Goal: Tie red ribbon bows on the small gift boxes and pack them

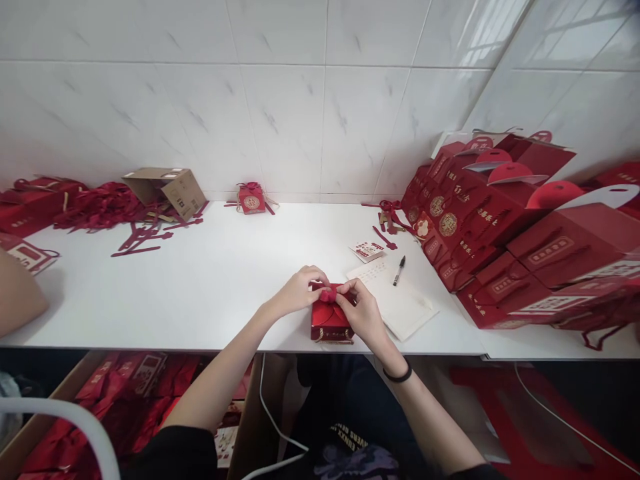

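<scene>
A small shiny red gift box (331, 323) sits at the front edge of the white table, with a gold cord at its front side. On its top is a red ribbon bow (327, 295). My left hand (303, 288) pinches the bow from the left, fingers curled over the box's back edge. From the right, my right hand (359, 305) grips the bow between thumb and fingers, its palm beside the box. Part of the box top is hidden under my hands.
Stacked red gift boxes (480, 220) fill the right side. A notebook (400, 300), pen (399, 271) and card (367, 251) lie right of my hands. Farther back stand a finished-looking red box (251, 199) and a tipped cardboard box (173, 190) beside red ribbons (103, 205).
</scene>
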Action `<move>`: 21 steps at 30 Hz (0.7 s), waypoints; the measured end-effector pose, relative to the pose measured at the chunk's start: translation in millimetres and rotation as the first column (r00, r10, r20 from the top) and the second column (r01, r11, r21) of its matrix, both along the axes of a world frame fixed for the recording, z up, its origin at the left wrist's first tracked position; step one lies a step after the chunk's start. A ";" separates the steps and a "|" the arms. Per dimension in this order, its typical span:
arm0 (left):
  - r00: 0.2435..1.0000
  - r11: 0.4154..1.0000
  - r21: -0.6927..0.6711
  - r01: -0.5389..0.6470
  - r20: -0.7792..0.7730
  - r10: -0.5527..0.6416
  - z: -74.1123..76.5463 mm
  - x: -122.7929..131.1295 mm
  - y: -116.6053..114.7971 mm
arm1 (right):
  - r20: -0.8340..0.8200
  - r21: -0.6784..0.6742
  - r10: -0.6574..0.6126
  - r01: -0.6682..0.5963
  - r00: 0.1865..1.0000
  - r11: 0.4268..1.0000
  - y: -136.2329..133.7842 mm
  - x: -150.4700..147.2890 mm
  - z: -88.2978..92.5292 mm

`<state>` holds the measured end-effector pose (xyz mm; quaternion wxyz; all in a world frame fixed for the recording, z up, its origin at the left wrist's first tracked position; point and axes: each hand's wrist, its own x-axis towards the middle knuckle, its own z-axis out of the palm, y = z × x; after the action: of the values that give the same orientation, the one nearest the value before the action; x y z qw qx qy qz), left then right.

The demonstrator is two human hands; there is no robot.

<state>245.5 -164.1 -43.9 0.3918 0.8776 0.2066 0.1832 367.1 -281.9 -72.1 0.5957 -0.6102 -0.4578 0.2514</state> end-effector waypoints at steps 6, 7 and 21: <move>0.990 0.983 0.124 -0.132 0.063 0.125 -11.0 -12.1 -29.1 | 0.030 -0.022 -0.023 0.023 0.999 0.999 -2.6 -0.2 0.5; 0.987 0.981 0.118 -0.151 0.063 0.145 -11.8 -12.7 -34.2 | 0.029 -0.027 -0.024 0.025 0.999 0.999 -3.0 -0.2 0.5; 0.945 0.935 -0.252 -0.249 0.149 0.292 -19.2 -3.5 -49.2 | 0.106 -0.059 0.057 -0.051 0.993 0.997 -3.4 7.6 4.4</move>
<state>242.0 -213.3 -63.1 0.4788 0.7688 0.3085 0.2906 374.7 -285.3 -67.6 0.5456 -0.6268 -0.4984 0.2470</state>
